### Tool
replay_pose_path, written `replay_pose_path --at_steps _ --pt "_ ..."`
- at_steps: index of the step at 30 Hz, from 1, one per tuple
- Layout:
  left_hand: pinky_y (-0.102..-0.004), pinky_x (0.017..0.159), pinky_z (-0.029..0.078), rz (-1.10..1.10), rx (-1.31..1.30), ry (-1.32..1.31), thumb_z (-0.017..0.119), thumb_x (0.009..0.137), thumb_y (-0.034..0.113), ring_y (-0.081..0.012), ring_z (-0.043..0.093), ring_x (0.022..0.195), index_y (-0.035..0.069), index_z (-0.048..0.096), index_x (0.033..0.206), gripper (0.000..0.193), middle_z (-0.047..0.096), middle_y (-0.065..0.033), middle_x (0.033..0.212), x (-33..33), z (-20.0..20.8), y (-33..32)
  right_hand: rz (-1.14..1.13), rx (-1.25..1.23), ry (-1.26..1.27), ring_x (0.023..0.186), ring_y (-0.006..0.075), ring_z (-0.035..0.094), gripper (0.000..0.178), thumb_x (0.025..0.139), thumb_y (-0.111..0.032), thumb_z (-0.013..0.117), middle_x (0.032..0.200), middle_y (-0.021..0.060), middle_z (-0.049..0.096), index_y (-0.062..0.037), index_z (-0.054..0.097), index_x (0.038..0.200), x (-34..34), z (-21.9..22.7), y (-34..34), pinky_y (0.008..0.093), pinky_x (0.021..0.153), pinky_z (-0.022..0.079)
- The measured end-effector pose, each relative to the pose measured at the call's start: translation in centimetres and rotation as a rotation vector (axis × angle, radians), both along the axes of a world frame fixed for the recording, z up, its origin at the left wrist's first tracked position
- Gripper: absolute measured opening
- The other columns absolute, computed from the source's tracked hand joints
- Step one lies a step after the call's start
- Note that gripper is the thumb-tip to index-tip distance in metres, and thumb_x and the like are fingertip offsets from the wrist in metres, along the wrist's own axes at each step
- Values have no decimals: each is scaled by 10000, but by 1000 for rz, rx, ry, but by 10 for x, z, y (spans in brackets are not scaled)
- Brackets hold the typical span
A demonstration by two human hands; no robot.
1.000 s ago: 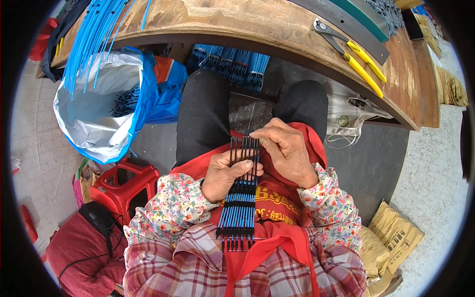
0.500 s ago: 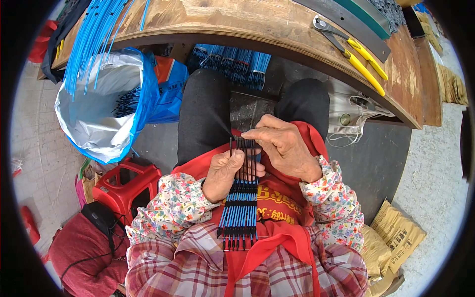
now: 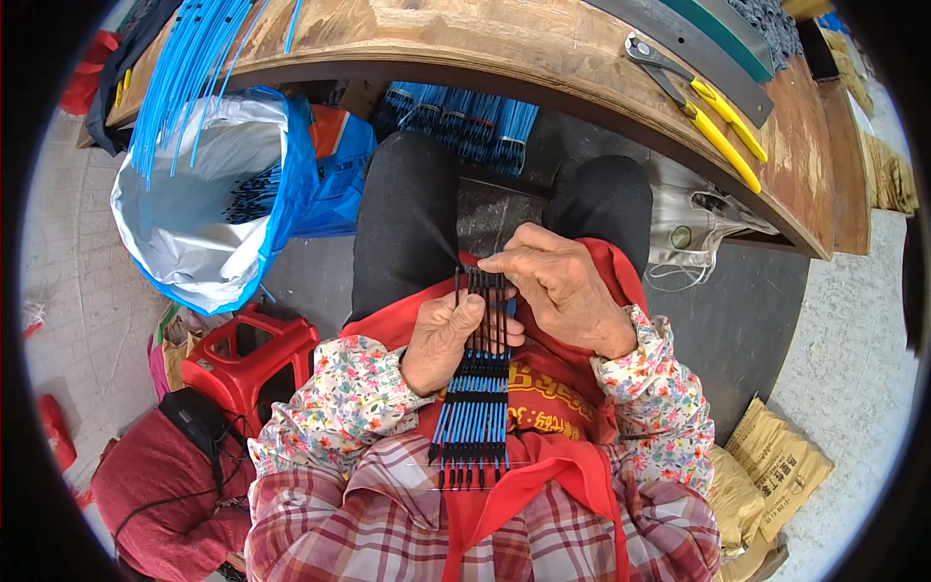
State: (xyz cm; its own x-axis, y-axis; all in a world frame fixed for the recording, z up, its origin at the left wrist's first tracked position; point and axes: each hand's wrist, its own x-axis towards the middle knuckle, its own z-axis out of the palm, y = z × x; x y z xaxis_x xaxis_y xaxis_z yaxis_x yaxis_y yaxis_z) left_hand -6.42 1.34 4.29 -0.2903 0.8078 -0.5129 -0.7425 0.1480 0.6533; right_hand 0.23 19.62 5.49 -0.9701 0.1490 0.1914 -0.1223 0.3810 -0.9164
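A flat row of thin blue-and-black rods [image 3: 470, 422], lying side by side, stretches over the red apron [image 3: 553, 388] on my lap. A thin crosswise wire seems to run near its lower end. My left hand [image 3: 438, 341] is closed round the row's upper part, thumb on top and fingers showing underneath. At the black upper ends, my right hand [image 3: 567, 291] is closed with its index fingertip against the rods. Its thumb and lower fingers are partly hidden, so the exact grip there is hard to make out.
Yellow-handled cutters [image 3: 703, 112] lie on the wooden bench [image 3: 465, 39]. Long blue rods [image 3: 189, 73] hang over its edge above a white-lined blue bag [image 3: 155, 257]. More bundles [image 3: 456, 121] sit under the bench. A red stool [image 3: 247, 364] stands left, brown paper sacks [image 3: 776, 466] right.
The whole view has shifted slightly. My right index finger stays at the upper rod ends, and my left hand keeps its hold; hardly anything else differs.
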Motion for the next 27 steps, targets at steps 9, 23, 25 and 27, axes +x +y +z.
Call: replay_pose_path --at_steps 9,23,25,27 --pt "-297 795 525 -38 57 -37 406 974 412 -194 663 845 -38 522 1163 502 666 -133 924 -2 -2 0 -7 -60 24 742 206 563 180 800 89 517 852 105 535 16 604 940 -5 -1 -3 276 639 454" --pt "-262 774 507 -164 95 -5 571 918 162 -143 640 842 6 572 1067 216 664 -78 908 -10 -10 9 -47 109 0 890 286 536 249 741 38 576 967 139 524 2 550 986 -25 9 -15 382 771 456" --pt "-256 764 504 -140 59 -80 575 913 135 -133 635 835 9 577 1061 194 662 -68 904 -10 -8 12 -114 337 -72 893 302 531 230 745 -17 609 965 144 534 4 563 970 -24 11 -17 399 767 450" --pt "-242 724 498 -90 -46 -69 541 907 53 -122 624 784 4 573 1015 123 650 -51 856 -9 -7 16 -143 455 -104 894 310 528 227 747 -44 625 964 146 539 5 570 962 -22 12 -22 407 765 447"
